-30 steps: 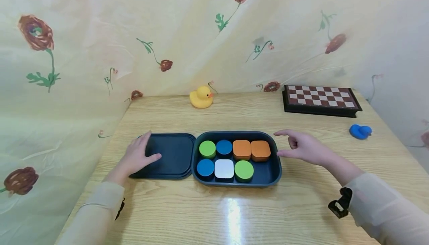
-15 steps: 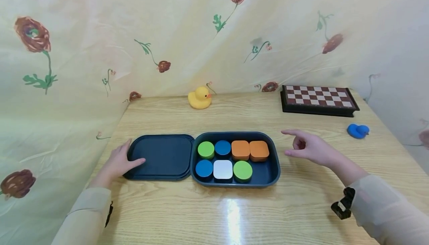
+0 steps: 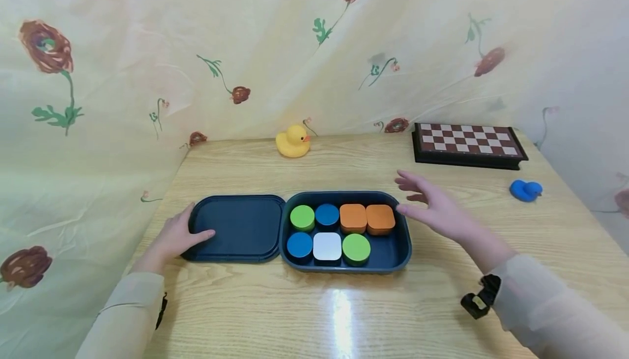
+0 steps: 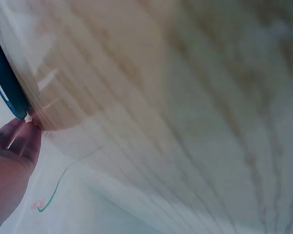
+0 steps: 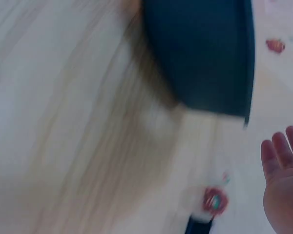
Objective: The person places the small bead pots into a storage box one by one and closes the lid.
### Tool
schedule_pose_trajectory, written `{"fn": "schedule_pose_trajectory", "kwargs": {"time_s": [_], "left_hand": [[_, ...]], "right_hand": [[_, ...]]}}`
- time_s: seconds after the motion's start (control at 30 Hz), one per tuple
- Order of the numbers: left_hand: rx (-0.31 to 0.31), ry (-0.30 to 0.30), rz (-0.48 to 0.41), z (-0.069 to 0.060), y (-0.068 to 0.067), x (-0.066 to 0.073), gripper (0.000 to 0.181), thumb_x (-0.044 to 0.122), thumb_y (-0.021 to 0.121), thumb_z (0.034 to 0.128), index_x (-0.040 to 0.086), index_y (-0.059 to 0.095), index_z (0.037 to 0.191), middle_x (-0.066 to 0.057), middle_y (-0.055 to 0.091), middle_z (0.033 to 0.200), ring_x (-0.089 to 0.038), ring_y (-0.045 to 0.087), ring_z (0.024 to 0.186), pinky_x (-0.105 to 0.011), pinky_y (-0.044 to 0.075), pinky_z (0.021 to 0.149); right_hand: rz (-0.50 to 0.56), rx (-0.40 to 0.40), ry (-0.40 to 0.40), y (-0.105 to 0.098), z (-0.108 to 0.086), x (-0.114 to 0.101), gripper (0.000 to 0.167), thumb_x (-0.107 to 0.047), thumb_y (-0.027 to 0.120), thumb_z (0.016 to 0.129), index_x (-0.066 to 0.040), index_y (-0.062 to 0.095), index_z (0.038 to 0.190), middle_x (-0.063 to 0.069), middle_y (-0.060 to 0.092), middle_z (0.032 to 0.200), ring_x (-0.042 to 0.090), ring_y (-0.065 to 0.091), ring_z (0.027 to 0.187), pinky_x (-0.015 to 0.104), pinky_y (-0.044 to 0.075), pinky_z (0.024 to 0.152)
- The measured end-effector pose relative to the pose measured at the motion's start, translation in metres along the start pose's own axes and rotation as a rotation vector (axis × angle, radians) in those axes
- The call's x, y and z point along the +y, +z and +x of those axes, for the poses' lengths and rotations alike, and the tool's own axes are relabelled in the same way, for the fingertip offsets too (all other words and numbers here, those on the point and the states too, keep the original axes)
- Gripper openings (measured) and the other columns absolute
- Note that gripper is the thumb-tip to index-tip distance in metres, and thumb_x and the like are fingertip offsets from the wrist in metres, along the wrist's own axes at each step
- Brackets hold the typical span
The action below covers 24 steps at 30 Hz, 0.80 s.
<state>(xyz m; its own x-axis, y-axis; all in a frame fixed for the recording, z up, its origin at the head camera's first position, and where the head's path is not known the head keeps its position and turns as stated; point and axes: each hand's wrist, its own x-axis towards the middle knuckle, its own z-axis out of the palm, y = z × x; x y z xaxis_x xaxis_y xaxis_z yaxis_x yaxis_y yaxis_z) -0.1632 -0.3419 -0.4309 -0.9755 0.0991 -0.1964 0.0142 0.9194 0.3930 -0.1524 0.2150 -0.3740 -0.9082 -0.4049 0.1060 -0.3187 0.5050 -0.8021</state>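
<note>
My left hand [image 3: 172, 239] is at the left edge of a flat dark blue lid [image 3: 241, 228], with its thumb extended over the top. In the left wrist view, its fingertips meet the lid's rim [image 4: 10, 92]. Beside the lid stands a dark blue lunch box [image 3: 388, 258], holding two green round pieces, two blue round ones, two orange rounded-square ones [image 3: 380, 218] and a white one [image 3: 327, 246]. My right hand [image 3: 434, 206] is by the box's right end, fingers spread and holding nothing. In the right wrist view, it appears apart from the box's wall [image 5: 200, 58].
A yellow rubber duck [image 3: 292, 142] sits at the back of the wooden table [image 3: 265, 310]. At the back right lies a black case with a checkered top [image 3: 469, 141], and a small blue duck [image 3: 526, 190] is in front of it. Flowered cloth hangs behind.
My left hand has drawn left to the lid's edge and then stayed there. My right hand first backed away from the box, then returned towards its right end with fingers spreading.
</note>
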Motion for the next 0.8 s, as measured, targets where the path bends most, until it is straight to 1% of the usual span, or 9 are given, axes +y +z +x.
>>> {"fn": "schedule_pose_trajectory", "kwargs": {"time_s": [0.07,0.17,0.3,0.4,0.53,0.67,0.8], "left_hand": [[0.005,0.000,-0.003,0.000,-0.001,0.000,0.109,0.059,0.061,0.0814,-0.009,0.007,0.146,-0.040,0.018,0.142,-0.062,0.019,0.123,-0.068,0.023,0.096],[0.009,-0.003,-0.017,-0.001,-0.002,-0.001,0.108,0.059,0.061,0.0817,-0.008,0.007,0.147,-0.040,0.017,0.143,-0.061,0.019,0.124,-0.068,0.023,0.096],[0.004,0.000,-0.094,-0.002,-0.004,-0.002,0.105,0.056,0.061,0.0836,-0.006,0.006,0.148,-0.037,0.015,0.145,-0.057,0.019,0.127,-0.066,0.023,0.097],[0.001,-0.008,-0.169,-0.003,-0.004,-0.003,0.102,0.052,0.061,0.0853,-0.004,0.003,0.149,-0.034,0.015,0.147,-0.054,0.021,0.129,-0.064,0.025,0.098],[0.002,-0.015,-0.211,-0.005,-0.006,-0.005,0.101,0.049,0.062,0.0862,-0.001,0.002,0.149,-0.032,0.016,0.148,-0.053,0.023,0.129,-0.063,0.027,0.098],[-0.003,0.002,-0.225,-0.006,-0.008,-0.002,0.099,0.047,0.062,0.0869,-0.001,0.002,0.149,-0.031,0.015,0.149,-0.053,0.023,0.128,-0.064,0.026,0.098],[-0.002,0.011,-0.245,-0.005,-0.007,0.000,0.098,0.045,0.063,0.0872,0.000,0.003,0.150,-0.031,0.015,0.149,-0.053,0.023,0.128,-0.064,0.025,0.098]], "right_hand": [[0.021,-0.022,-0.006,0.008,0.009,-0.011,0.071,-0.022,0.060,0.093,-0.015,0.020,0.150,0.017,0.035,0.145,0.038,0.038,0.127,0.056,0.035,0.097],[0.043,-0.048,-0.032,0.024,0.022,-0.025,0.072,-0.026,0.060,0.093,-0.014,0.019,0.150,0.016,0.032,0.147,0.035,0.035,0.130,0.055,0.032,0.100],[0.073,-0.067,-0.056,0.048,0.037,-0.044,0.075,-0.027,0.062,0.092,-0.009,0.019,0.150,0.015,0.029,0.149,0.032,0.031,0.134,0.050,0.029,0.105],[0.089,-0.094,-0.045,0.066,0.044,-0.056,0.077,-0.027,0.063,0.091,-0.009,0.018,0.150,0.014,0.027,0.150,0.031,0.030,0.134,0.049,0.028,0.105],[0.101,-0.135,-0.060,0.088,0.055,-0.066,0.078,-0.027,0.063,0.090,-0.009,0.017,0.150,0.012,0.028,0.150,0.029,0.030,0.135,0.047,0.028,0.106],[0.108,-0.163,-0.068,0.103,0.065,-0.073,0.079,-0.029,0.063,0.090,-0.009,0.017,0.150,0.009,0.029,0.150,0.022,0.029,0.136,0.043,0.029,0.106],[0.096,-0.173,-0.060,0.118,0.071,-0.081,0.080,-0.033,0.063,0.089,-0.008,0.017,0.150,0.007,0.029,0.150,0.019,0.028,0.136,0.040,0.029,0.106]]}}
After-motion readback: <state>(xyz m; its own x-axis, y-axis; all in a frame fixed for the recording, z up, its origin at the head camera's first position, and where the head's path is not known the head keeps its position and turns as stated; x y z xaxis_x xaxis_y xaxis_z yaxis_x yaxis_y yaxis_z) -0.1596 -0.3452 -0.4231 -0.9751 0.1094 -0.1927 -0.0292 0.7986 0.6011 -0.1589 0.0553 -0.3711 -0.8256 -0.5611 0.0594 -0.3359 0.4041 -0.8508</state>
